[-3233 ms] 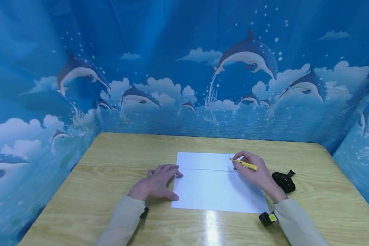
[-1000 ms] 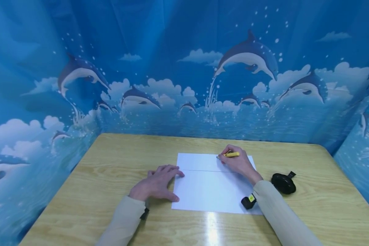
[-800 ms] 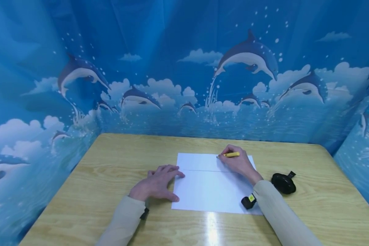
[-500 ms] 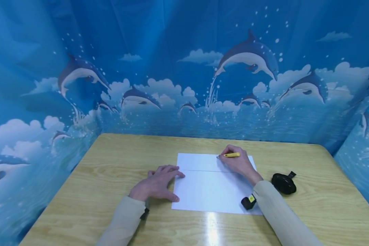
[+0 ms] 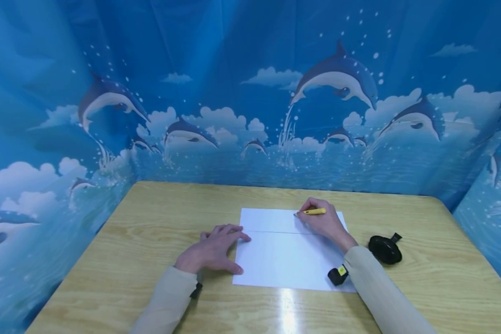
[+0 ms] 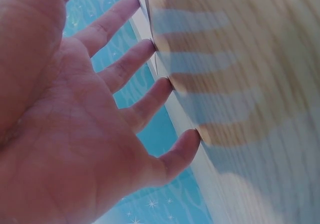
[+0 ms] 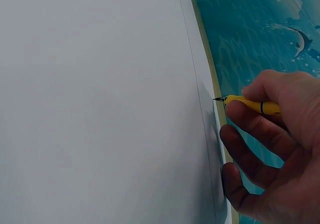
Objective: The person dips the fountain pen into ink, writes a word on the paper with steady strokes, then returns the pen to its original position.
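Behind the work hangs a blue cloth backdrop (image 5: 234, 65) with a printed sea scene, and before it spreads a broad, pale wood-grain table (image 5: 158, 204). Flat on that tabletop lies a rectangular white sheet of paper (image 5: 279, 264), probably light, limp and quick to slide or crease, so best pressed down near its edges. A beige fabric right sleeve (image 5: 380, 287) reaches over the sheet's right side and hides part of it. At the paper's left edge, the bare left hand (image 5: 213, 248) lies with fingers spread, grasping nothing, thumb and forefinger tips over the margin. Toward the far edge, the bare right hand (image 5: 322, 221) pinches a slim yellow pen (image 5: 315, 211) between thumb and forefinger, its other fingers loosely bent. Beyond the sleeve, a glossy black oval object (image 5: 385, 249) with a short tab sits on the table, apart from the paper. Under the right cuff, a small black block (image 5: 336, 277) with a yellow square masks the sheet's near right part. The pen should prove light and stiff, best held just behind its dark nib (image 7: 218, 99), likely the delicate end. Finest is a thin dark line (image 5: 281, 232) crossing the sheet; the nib stands on its far side, its contact with the paper uncertain.
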A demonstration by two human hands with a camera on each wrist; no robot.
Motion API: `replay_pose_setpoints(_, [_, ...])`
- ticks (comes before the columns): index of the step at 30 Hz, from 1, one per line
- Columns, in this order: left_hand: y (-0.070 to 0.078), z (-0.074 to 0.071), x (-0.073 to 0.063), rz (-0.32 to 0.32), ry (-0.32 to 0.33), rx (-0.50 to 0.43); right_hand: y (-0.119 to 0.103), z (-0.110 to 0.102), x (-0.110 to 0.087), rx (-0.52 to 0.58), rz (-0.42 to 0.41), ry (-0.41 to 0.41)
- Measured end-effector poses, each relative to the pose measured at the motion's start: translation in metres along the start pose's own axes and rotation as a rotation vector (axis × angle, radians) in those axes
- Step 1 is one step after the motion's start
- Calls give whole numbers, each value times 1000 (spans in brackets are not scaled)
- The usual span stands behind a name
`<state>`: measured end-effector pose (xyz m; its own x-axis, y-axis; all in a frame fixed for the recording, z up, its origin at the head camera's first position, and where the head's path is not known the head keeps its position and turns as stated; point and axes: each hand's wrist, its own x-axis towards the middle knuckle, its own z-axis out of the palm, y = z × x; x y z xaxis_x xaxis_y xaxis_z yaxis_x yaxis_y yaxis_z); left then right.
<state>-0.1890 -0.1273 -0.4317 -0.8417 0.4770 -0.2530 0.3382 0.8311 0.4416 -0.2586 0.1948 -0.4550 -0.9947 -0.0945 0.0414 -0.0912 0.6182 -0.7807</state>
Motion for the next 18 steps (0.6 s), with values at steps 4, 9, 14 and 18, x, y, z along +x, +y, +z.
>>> replay_pose_setpoints(4, [0,0,0,1,-6,-13,1,0,0,4,-6,-6])
replay_pose_setpoints(9, [0,0,-1,1,-3,-11,2,0,-1,11,-18,-23])
replay_pose_setpoints(14, [1,0,-1,3,3,-1,1,-1,-1,11,-20,-24])
replay_pose_setpoints(18, [1,0,-1,3,7,7,1,-1,-2,1,-26,-26])
